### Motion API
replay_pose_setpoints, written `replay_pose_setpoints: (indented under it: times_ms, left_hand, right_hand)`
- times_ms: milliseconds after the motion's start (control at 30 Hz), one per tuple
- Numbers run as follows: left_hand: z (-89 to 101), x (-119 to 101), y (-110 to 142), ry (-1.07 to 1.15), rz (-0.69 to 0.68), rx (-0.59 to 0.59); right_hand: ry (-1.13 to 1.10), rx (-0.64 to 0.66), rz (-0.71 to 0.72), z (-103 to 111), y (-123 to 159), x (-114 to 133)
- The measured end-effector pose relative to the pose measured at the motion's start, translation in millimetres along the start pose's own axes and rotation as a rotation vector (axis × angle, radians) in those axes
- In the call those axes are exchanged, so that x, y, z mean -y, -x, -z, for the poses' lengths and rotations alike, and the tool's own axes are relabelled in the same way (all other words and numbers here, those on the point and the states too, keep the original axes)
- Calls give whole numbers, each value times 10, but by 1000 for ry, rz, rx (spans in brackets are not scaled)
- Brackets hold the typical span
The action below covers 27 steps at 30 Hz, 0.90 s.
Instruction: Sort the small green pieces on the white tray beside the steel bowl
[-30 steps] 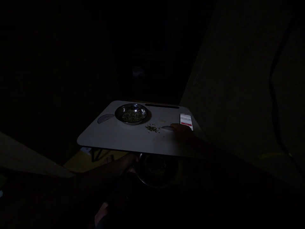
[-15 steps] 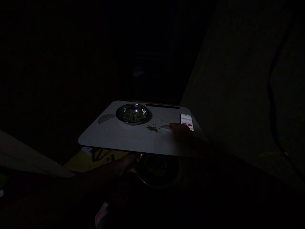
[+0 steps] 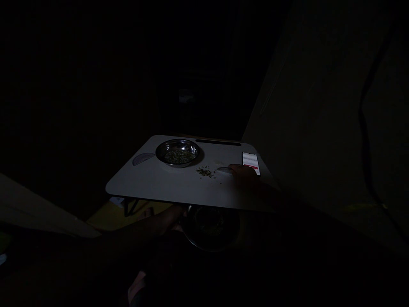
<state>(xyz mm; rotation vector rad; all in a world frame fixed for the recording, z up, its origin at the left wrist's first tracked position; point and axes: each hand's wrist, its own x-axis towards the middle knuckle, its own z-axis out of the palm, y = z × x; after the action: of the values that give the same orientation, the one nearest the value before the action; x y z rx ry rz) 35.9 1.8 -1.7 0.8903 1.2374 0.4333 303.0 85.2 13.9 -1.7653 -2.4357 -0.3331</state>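
The scene is very dark. A white lap table [image 3: 159, 183] carries a steel bowl [image 3: 178, 152] of small green grains. A little pile of the same grains [image 3: 204, 172] lies to the bowl's right. My right hand [image 3: 247, 175] rests on the tabletop just right of that pile, beside a lit phone [image 3: 251, 161]; its fingers are lost in shadow. Below the table's near edge, my left hand [image 3: 169, 218] holds the rim of a steel plate [image 3: 209, 226] that also has grains in it.
A pale oval recess [image 3: 142, 158] sits at the table's left, and a dark slot [image 3: 217, 142] runs along its far edge. A wall [image 3: 319, 128] rises to the right. A yellowish floor patch [image 3: 105, 217] shows under the table.
My right hand has crept slightly towards the far side of the table, near the phone. The left hand and plate have stayed put.
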Motion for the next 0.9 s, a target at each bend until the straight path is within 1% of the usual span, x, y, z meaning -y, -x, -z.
replay_pose_setpoints:
  times_ms: [100,233,333,567,767,900]
  left_hand:
    - [7,19,-26,4,-5,-24]
    - [20,27,-44,14,8,23]
    - [16,7,-21,4,-7,29]
    - [1,-11,3,-6,14,1]
    - [16,5,-10,4,-3,14]
    - [2,-21,10,-5,14,6]
  right_hand:
    - [-8,1,-2,32,23,1]
    - [-18,-8,18,56,80,-15]
    - [-24,-4,23,46,96,-17]
    - [-18,-17,12,8,50,21]
    - [27,-3,13,21,26,16]
    - [15,8,23,20,11,7]
